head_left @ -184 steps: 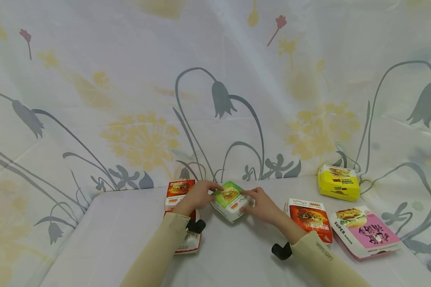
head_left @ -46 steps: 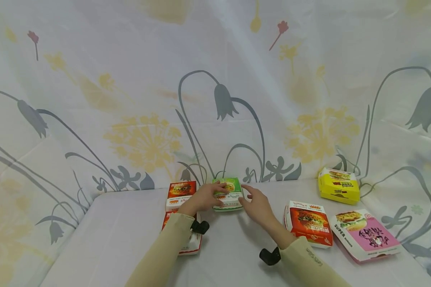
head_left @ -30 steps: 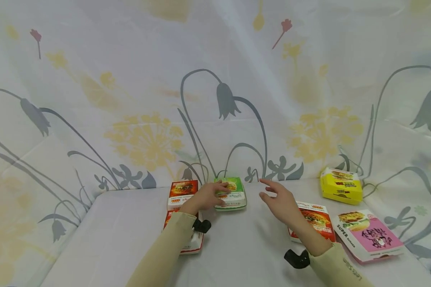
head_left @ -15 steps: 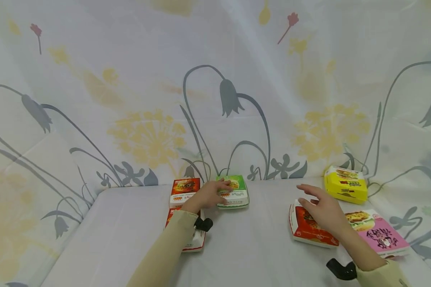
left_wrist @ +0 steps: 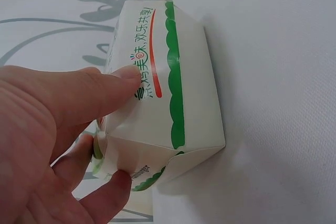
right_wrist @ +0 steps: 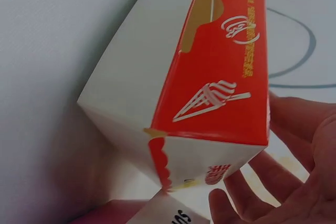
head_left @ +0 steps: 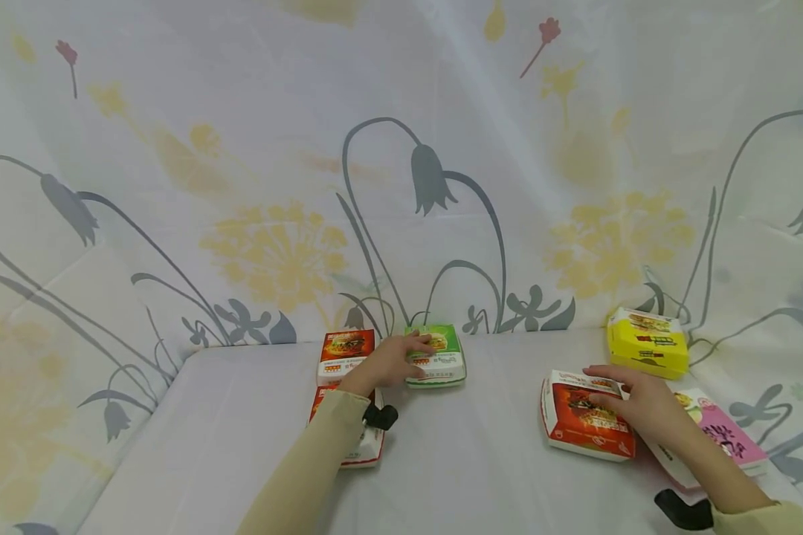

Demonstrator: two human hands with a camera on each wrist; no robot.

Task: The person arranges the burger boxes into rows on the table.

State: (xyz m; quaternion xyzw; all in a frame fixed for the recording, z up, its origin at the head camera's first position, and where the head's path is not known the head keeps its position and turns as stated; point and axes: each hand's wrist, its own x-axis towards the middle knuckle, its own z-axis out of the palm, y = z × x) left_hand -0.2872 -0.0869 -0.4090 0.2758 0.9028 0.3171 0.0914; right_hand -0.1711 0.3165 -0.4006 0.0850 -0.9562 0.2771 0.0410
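Observation:
My left hand (head_left: 389, 362) rests on the left part of a green-and-white burger box (head_left: 444, 364) near the table's back edge. In the left wrist view its thumb (left_wrist: 121, 80) touches the box's white front wall, while other fingers lie along the side. My right hand (head_left: 645, 401) reaches over the right part of a red-and-white burger box (head_left: 582, 427), thumb and forefinger spread above its top. The right wrist view has the fingers (right_wrist: 247, 192) loosely bent beside a corner of this box, some hidden behind it.
Two more red burger boxes, one farther back (head_left: 337, 349) and one nearer (head_left: 368, 449), stand left, partly behind the left arm. A yellow burger box (head_left: 649, 345) is at the back right. A pink burger box (head_left: 729, 427) lies partly under the right arm.
Both hands were on the tilted green box; it now sits straight, farther back. My right hand has left it and moved right to the red box. The left hand stays on the green box.

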